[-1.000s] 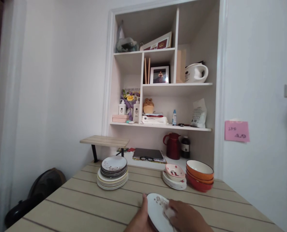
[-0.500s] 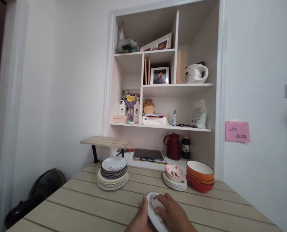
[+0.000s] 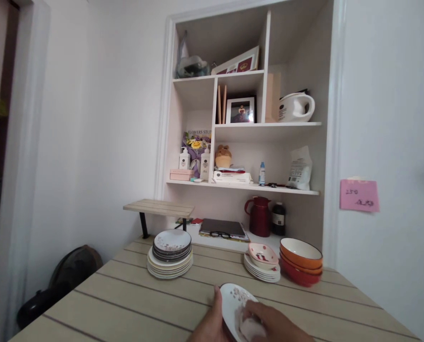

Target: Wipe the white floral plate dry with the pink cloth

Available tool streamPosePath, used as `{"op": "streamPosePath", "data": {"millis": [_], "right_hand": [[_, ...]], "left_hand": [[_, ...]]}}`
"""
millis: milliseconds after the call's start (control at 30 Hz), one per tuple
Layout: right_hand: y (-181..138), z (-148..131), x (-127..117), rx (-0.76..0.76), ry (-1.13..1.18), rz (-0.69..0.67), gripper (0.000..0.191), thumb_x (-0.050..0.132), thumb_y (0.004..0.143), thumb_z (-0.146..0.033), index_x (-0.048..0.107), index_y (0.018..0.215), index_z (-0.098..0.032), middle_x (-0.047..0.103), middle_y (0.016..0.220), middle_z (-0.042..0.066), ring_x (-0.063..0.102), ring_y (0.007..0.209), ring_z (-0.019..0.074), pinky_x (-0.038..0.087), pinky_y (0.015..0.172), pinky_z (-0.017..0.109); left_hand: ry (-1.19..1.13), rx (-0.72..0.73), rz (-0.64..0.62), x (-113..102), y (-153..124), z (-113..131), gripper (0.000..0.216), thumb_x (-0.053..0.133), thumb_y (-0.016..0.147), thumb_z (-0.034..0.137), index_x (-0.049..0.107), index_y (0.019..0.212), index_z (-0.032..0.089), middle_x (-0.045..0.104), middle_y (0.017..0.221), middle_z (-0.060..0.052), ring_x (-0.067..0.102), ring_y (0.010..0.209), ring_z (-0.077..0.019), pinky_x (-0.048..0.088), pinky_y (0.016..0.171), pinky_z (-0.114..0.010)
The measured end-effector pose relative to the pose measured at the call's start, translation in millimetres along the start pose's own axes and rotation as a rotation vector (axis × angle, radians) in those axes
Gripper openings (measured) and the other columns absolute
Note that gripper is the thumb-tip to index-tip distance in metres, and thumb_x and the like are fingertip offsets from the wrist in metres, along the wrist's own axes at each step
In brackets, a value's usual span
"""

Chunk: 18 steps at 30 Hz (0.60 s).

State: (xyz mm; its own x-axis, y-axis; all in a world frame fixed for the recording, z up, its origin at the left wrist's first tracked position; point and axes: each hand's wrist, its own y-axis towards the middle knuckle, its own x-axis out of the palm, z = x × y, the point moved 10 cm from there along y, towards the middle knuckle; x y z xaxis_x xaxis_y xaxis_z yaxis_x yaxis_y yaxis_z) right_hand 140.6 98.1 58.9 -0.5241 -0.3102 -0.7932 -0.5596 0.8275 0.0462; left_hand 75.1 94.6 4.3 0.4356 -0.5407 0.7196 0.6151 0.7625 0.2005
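Observation:
A white plate [image 3: 230,298] with a dark rim and a floral print is tilted up near the table's front edge. My left hand [image 3: 211,320] grips its left side, thumb along the rim. My right hand [image 3: 276,323] presses a pale cloth [image 3: 250,328] against the plate's face, fingers closed over it. Beyond them on the left stands a stack of plates [image 3: 171,241], floral dark-rimmed ones on top of white ones. To the right, a pink and white dish [image 3: 263,255] rests on several small white plates [image 3: 262,274].
Orange and red bowls [image 3: 301,254] are stacked at the right of the slatted table [image 3: 126,304]. A small raised shelf [image 3: 158,207] stands at the back left. Behind are a dark red jug [image 3: 259,217], a dark bottle [image 3: 278,218], a laptop [image 3: 222,227] with glasses, and wall shelves.
My right hand has slid the cloth down and right across the plate, uncovering the floral print at its top. The view has shifted slightly left.

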Motion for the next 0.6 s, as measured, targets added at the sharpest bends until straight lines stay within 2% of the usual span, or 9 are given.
{"op": "streamPosePath", "data": {"millis": [167, 300, 400, 500, 600], "right_hand": [[21.2, -15.5, 14.8, -0.125, 0.030, 0.045, 0.045, 0.056, 0.061, -0.017, 0.063, 0.105, -0.026, 0.066, 0.110, 0.003, 0.059, 0.102, 0.0207, 0.041, 0.088, 0.029], [35.5, -11.0, 11.0, -0.037, -0.107, 0.174, 0.043, 0.051, 0.074, -0.023, 0.063, 0.114, -0.025, 0.061, 0.114, 0.008, 0.060, 0.101, 0.0212, 0.041, 0.088, 0.030], [38.0, 1.0, 3.3, 0.045, -0.205, 0.221, 0.041, 0.047, 0.080, -0.026, 0.062, 0.118, -0.027, 0.061, 0.113, 0.010, 0.060, 0.105, 0.0234, 0.040, 0.088, 0.032], [31.7, 19.0, -5.1, 0.133, -0.281, 0.210, 0.039, 0.048, 0.079, -0.026, 0.063, 0.115, -0.026, 0.064, 0.111, 0.010, 0.061, 0.104, 0.0255, 0.040, 0.085, 0.034], [18.4, 25.7, -11.6, 0.149, -0.306, 0.164, 0.040, 0.050, 0.074, -0.023, 0.063, 0.111, -0.024, 0.067, 0.110, 0.012, 0.064, 0.098, 0.0274, 0.041, 0.080, 0.035]], "left_hand": [[-0.042, -0.002, 0.068, -8.6, 5.8, -3.1, 0.084, 0.045, 0.074, 0.080, 0.061, 0.123, 0.014, 0.068, 0.110, -0.017, 0.060, 0.108, -0.0344, 0.039, 0.096, -0.046], [-0.061, -0.012, 0.140, -21.3, 9.3, -5.4, 0.083, 0.050, 0.070, 0.081, 0.062, 0.119, 0.016, 0.070, 0.103, -0.015, 0.061, 0.103, -0.0324, 0.042, 0.093, -0.046], [-0.054, 0.002, 0.185, -29.3, 8.5, -3.0, 0.081, 0.051, 0.070, 0.081, 0.063, 0.119, 0.017, 0.070, 0.104, -0.015, 0.061, 0.104, -0.0327, 0.041, 0.094, -0.047], [-0.013, -0.001, 0.115, -20.2, 6.8, 0.2, 0.086, 0.055, 0.066, 0.081, 0.061, 0.122, 0.016, 0.068, 0.112, -0.016, 0.058, 0.111, -0.0352, 0.038, 0.098, -0.050], [0.016, -0.035, 0.019, -1.6, 3.5, 0.8, 0.089, 0.055, 0.064, 0.082, 0.061, 0.122, 0.014, 0.066, 0.118, -0.018, 0.055, 0.117, -0.0374, 0.036, 0.101, -0.051]]}}
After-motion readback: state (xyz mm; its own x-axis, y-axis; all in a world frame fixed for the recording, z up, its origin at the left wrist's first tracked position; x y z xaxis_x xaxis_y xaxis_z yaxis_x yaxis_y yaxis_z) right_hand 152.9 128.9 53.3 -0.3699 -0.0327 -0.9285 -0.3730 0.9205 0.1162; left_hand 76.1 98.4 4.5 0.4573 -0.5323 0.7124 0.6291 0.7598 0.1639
